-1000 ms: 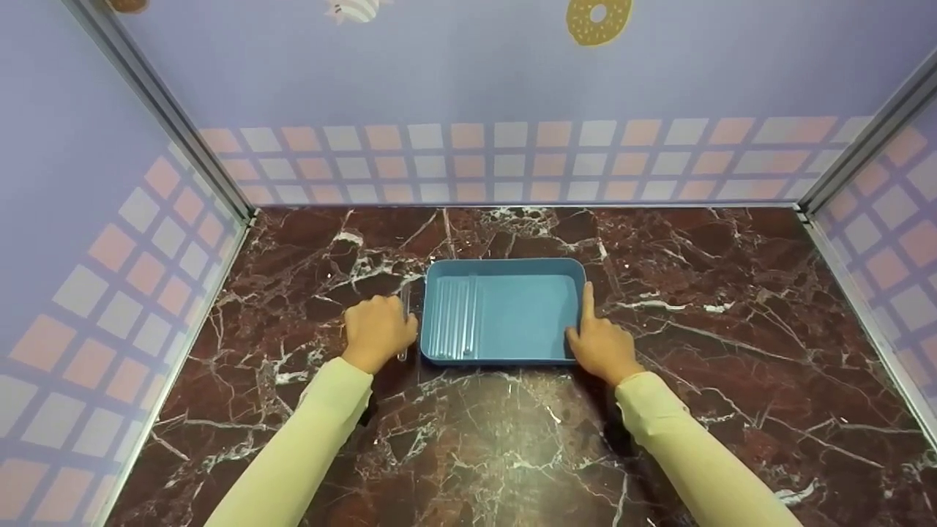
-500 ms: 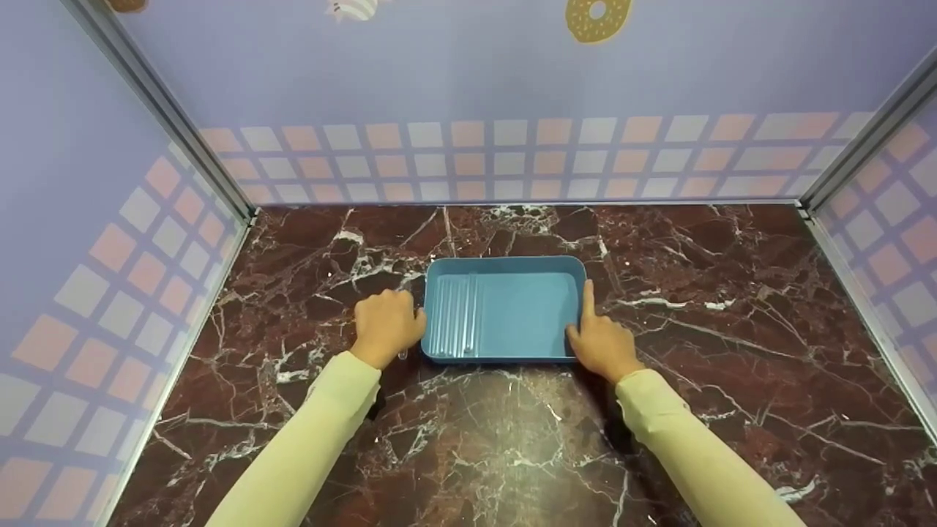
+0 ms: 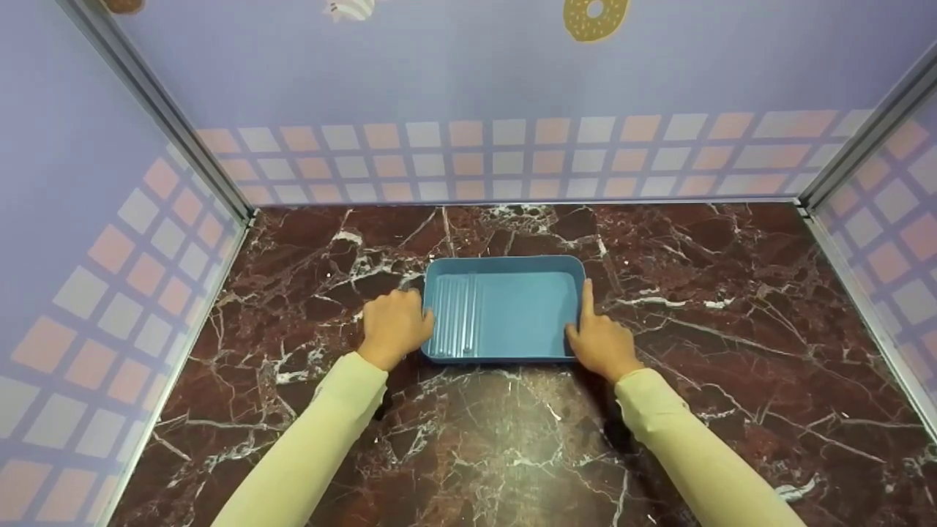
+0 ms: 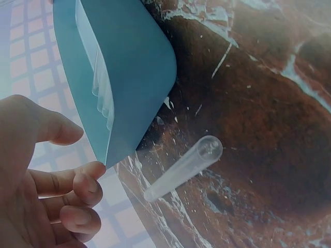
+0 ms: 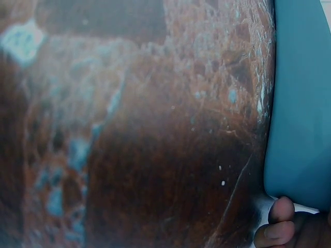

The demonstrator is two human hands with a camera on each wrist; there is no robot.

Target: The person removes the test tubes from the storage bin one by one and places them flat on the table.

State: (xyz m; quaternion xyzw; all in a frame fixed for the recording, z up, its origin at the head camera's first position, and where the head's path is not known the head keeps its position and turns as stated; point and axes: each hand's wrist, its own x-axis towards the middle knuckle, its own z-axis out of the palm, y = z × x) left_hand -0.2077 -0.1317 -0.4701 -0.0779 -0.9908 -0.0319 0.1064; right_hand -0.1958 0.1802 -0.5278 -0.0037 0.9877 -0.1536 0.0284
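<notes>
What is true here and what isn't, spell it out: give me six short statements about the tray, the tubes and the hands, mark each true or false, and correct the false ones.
1. Clear tubes lie side by side inside the blue tray. True.
2. They lie along its right side. False: they are in its left part.
3. The left hand and the right hand are at opposite ends of the tray. True.
4. The tray is upside down. False: its open side faces up.
5. A loose tube lies on the marbled table outside the tray. True.
6. The left hand grips the loose tube. False: that tube lies apart from the left hand's fingers.
</notes>
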